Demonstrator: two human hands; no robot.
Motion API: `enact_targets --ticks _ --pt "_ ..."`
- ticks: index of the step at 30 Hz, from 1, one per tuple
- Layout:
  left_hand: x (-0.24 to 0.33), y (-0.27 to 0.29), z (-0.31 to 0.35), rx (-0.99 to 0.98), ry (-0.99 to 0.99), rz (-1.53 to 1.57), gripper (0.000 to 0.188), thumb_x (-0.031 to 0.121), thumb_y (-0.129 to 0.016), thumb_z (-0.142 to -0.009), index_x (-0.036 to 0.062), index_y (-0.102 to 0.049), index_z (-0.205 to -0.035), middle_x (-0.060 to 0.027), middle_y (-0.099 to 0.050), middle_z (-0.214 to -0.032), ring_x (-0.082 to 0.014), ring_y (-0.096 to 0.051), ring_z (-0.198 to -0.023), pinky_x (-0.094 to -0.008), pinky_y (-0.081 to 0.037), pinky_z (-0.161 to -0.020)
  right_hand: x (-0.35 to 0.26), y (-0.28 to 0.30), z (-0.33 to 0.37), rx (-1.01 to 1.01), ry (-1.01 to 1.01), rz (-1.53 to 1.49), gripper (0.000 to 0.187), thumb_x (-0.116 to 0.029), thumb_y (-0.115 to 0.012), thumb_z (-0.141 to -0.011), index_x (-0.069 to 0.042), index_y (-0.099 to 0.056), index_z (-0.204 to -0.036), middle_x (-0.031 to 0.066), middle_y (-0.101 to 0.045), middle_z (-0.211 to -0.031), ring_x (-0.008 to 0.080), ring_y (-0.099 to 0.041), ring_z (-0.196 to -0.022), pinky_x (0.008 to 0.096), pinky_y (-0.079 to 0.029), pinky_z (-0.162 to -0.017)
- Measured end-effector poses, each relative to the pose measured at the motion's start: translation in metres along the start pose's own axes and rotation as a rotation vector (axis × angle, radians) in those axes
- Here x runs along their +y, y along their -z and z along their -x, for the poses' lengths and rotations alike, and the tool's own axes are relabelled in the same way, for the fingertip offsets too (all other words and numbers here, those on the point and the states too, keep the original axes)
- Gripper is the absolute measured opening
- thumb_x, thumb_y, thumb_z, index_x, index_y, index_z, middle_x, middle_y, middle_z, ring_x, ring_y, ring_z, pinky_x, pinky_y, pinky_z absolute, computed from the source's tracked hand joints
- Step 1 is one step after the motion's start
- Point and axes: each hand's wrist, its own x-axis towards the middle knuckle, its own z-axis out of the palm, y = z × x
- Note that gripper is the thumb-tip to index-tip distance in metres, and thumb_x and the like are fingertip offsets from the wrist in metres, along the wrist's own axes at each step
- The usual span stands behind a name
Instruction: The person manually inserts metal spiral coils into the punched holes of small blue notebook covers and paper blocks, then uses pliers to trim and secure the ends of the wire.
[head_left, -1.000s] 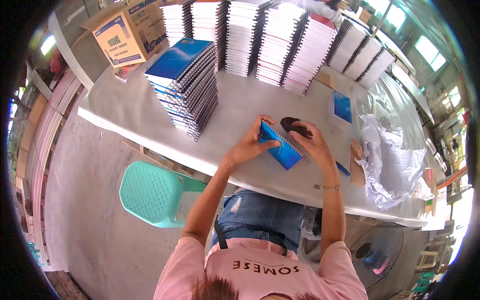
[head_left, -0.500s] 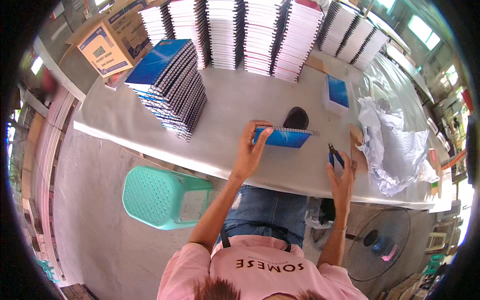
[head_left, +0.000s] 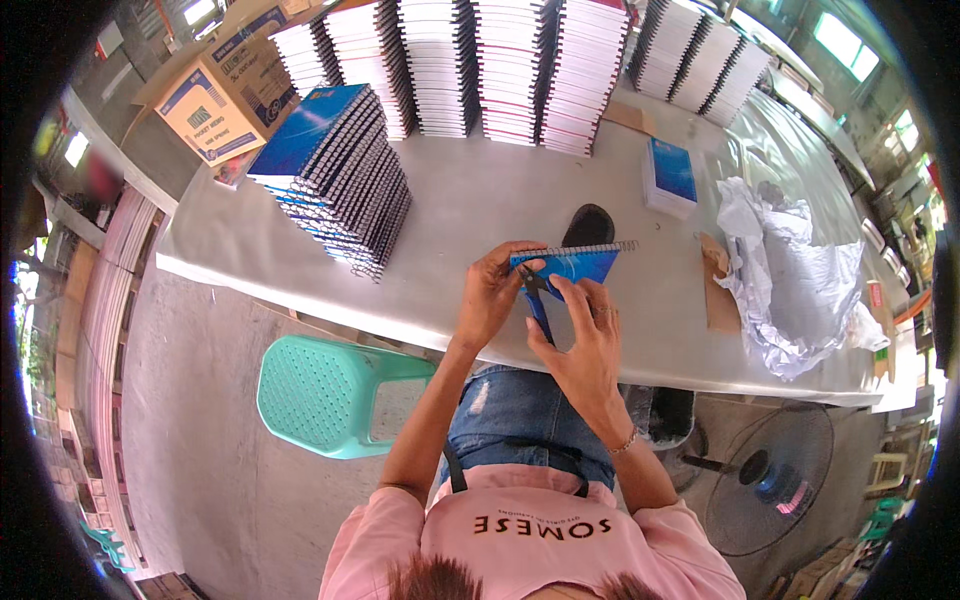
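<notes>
My left hand [head_left: 488, 295] grips a blue-covered spiral notebook [head_left: 588, 264] by its left end, the wire coil along the top edge. At the right end a bit of the coil sticks out past the cover. In my right hand [head_left: 590, 350] is a pair of small blue-handled cutting pliers [head_left: 538, 308], the dark jaws up at the notebook's left end, close to my left fingers. Whether the jaws touch the wire I cannot tell. Just behind the notebook lies a dark oval object [head_left: 588, 225], partly hidden.
A tall stack of blue spiral notebooks [head_left: 335, 190] stands left on the metal table [head_left: 460, 190]. Rows of bound stacks [head_left: 515, 75] line the back. Rightward are a small blue-topped stack [head_left: 670, 178] and crumpled wrapping [head_left: 790, 280]. A green stool [head_left: 320, 395] and a fan [head_left: 765, 470] flank me.
My right hand has moved left with the cutting pliers, from the table's right side to the notebook's left end. The left hand keeps hold of the notebook in nearly the same place.
</notes>
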Motion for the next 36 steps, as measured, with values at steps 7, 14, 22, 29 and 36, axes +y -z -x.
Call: enact_targets --ticks 7,14,22,29,36 --pt "0.000 -0.003 0.004 0.008 -0.032 -0.050 0.020 0.012 -0.063 -0.094 -0.0003 -0.067 -0.110 -0.0055 -0.069 -0.100 -0.0103 -0.063 -0.091 -0.0270 -0.053 -0.080 0.009 -0.011 0.004 0.034 0.018 -0.007 0.052 -0.025 -0.077 -0.075 -0.012 -0.061 -0.123 0.0146 -0.059 -0.109 0.0337 -0.060 -0.096 0.0447 -0.049 -0.081" --pt "0.001 -0.004 0.009 0.070 -0.039 -0.148 0.032 -0.011 -0.051 -0.085 0.0008 -0.066 -0.111 -0.0098 -0.073 -0.097 -0.0160 -0.070 -0.093 -0.0286 -0.054 -0.081 0.001 -0.005 0.001 -0.123 -0.111 -0.159 0.046 -0.028 -0.073 -0.081 -0.007 -0.059 -0.120 0.0144 -0.061 -0.108 0.0317 -0.064 -0.086 0.0420 -0.053 -0.072" --pt "0.018 -0.001 0.007 0.120 -0.048 -0.387 0.019 0.006 -0.063 -0.090 -0.0025 -0.067 -0.107 -0.0104 -0.071 -0.092 -0.0120 -0.066 -0.077 -0.0281 -0.056 -0.067 0.014 0.030 -0.026 -0.637 -0.538 -0.950 0.035 -0.029 -0.054 -0.099 -0.003 -0.053 -0.122 0.0099 -0.058 -0.103 0.0186 -0.057 -0.091 0.0326 -0.046 -0.086" --pt "0.140 0.036 -0.018 0.410 -0.213 -0.352 0.021 0.015 -0.070 -0.089 0.0028 -0.068 -0.106 -0.0058 -0.064 -0.068 -0.0100 -0.057 -0.052 -0.0266 -0.047 -0.050 0.124 0.049 -0.020 -0.193 -0.153 -0.031 0.032 -0.020 -0.060 -0.094 -0.004 -0.055 -0.121 0.0182 -0.057 -0.115 0.0351 -0.053 -0.111 0.0441 -0.040 -0.097" --pt "0.204 0.147 -0.060 0.781 -0.468 -0.583 0.030 0.025 -0.067 -0.092 -0.0020 -0.063 -0.107 -0.0058 -0.063 -0.079 -0.0078 -0.056 -0.067 -0.0217 -0.044 -0.058 0.138 0.061 -0.019 -0.148 -0.113 0.121 0.030 -0.021 -0.062 -0.092 -0.005 -0.058 -0.117 0.0181 -0.056 -0.117 0.0372 -0.050 -0.114 0.0468 -0.037 -0.100"
